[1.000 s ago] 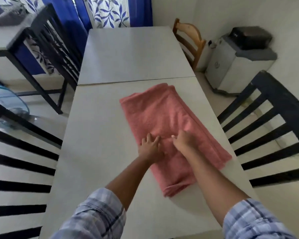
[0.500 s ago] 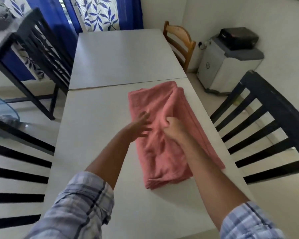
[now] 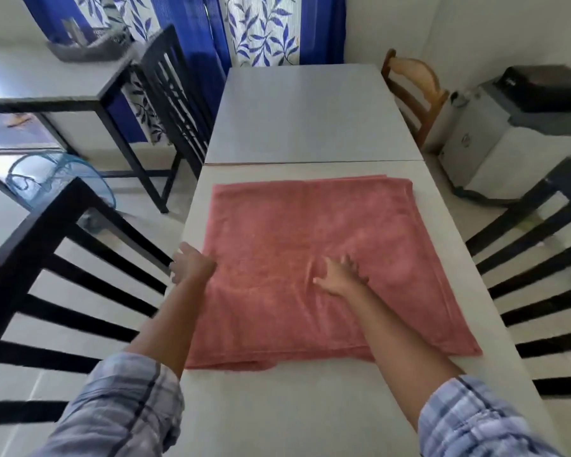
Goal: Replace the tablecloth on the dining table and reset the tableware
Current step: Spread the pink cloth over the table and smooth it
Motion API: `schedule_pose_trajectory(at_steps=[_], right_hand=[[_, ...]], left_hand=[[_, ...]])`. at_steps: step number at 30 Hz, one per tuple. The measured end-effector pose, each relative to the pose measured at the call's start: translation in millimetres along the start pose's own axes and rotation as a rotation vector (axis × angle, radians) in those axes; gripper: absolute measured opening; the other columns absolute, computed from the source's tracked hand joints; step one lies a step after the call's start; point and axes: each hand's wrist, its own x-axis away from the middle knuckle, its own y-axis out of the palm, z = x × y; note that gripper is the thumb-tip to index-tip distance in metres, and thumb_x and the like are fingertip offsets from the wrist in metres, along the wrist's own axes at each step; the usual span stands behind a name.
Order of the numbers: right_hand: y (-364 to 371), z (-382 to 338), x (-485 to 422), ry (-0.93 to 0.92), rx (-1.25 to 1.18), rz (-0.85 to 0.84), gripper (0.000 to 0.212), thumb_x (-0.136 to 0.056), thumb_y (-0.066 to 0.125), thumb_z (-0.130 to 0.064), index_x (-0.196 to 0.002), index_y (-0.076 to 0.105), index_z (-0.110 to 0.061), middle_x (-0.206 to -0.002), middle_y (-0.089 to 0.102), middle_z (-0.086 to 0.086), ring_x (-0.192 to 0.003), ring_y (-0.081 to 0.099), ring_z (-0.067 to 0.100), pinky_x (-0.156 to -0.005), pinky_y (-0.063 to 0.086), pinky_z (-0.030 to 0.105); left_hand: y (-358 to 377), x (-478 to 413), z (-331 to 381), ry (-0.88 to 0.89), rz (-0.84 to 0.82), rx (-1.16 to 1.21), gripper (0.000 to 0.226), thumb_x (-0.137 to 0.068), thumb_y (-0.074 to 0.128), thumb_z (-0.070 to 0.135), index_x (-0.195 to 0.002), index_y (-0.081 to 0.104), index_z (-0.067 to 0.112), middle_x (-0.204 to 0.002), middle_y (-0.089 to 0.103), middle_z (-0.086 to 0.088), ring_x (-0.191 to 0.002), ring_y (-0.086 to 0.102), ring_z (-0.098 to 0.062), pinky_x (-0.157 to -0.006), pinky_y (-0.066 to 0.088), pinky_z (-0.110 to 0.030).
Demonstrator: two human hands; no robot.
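Your tablecloth (image 3: 310, 232), pink, lies folded and flat on the white table (image 3: 310, 407), under and beyond both hands. Your right hand (image 3: 338, 275) rests on it, fingers spread and pressing, with creases around them. Your left hand (image 3: 192, 267) sits at the cloth's left edge; blur hides whether it pinches or only touches. Beyond the hands a second table (image 3: 310, 120) butts on, with blue leaf-print curtains (image 3: 261, 28) behind it. The left chair (image 3: 30, 239) and right chair (image 3: 561, 174), black and slatted, are cut off by the frame. Further right stands a grey appliance (image 3: 515, 143); its front mark is unreadable.
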Motion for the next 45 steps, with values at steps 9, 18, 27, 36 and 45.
schedule_pose_trajectory(at_steps=[9,18,27,36,45], right_hand=[[33.4,54.9,12.5,0.151,0.093,-0.039,0.083,-0.080,0.047,-0.073,-0.143,-0.004,-0.056,-0.155,-0.030,0.001,-0.144,-0.023,0.032,-0.104,0.009,0.072],[-36.7,172.3,29.3,0.470,-0.149,0.488,0.065,-0.088,0.061,-0.035,-0.143,0.032,-0.016,-0.141,0.037,0.021,-0.126,0.040,0.037,-0.099,0.040,0.046],[-43.4,231.3,49.6,0.770,-0.188,0.511,0.030,-0.087,0.063,-0.025,-0.113,0.060,-0.009,-0.111,0.062,0.016,-0.109,0.053,0.036,-0.095,0.040,0.052],[-45.8,85.9,84.4,-0.274,-0.312,0.156,0.018,-0.086,0.061,-0.009,-0.103,0.067,-0.006,-0.095,0.070,0.010,-0.082,0.065,0.018,-0.065,0.048,0.025],[-61.7,189.6,49.7,0.247,-0.211,0.514,0.053,-0.086,0.064,-0.026,-0.135,0.046,-0.017,-0.133,0.045,0.015,-0.121,0.047,0.033,-0.096,0.045,0.043]], left_hand=[[109.0,118.2,52.5,0.806,-0.375,-0.444,0.078,-0.082,0.064,0.034,-0.148,0.023,0.029,-0.153,0.025,-0.003,-0.139,0.023,-0.031,-0.106,0.033,-0.053],[161.8,147.6,52.3,0.898,-0.560,-0.715,0.100,-0.073,0.069,0.057,-0.150,0.006,0.041,-0.159,-0.017,-0.009,-0.145,-0.016,-0.038,-0.110,0.000,-0.068],[163.3,160.5,68.4,0.871,-0.556,-0.710,0.100,-0.077,0.073,0.043,-0.151,0.006,0.035,-0.158,-0.016,-0.013,-0.144,-0.015,-0.041,-0.110,-0.001,-0.066],[147.0,208.6,132.5,0.267,-0.868,0.614,0.055,-0.084,0.068,0.042,-0.122,0.052,0.005,-0.106,0.063,-0.011,-0.095,0.064,-0.025,-0.084,0.056,-0.038],[123.6,142.7,86.1,0.161,-0.285,0.607,0.028,-0.087,0.056,0.006,-0.114,0.063,-0.002,-0.107,0.066,-0.018,-0.101,0.062,-0.033,-0.079,0.048,-0.034]])
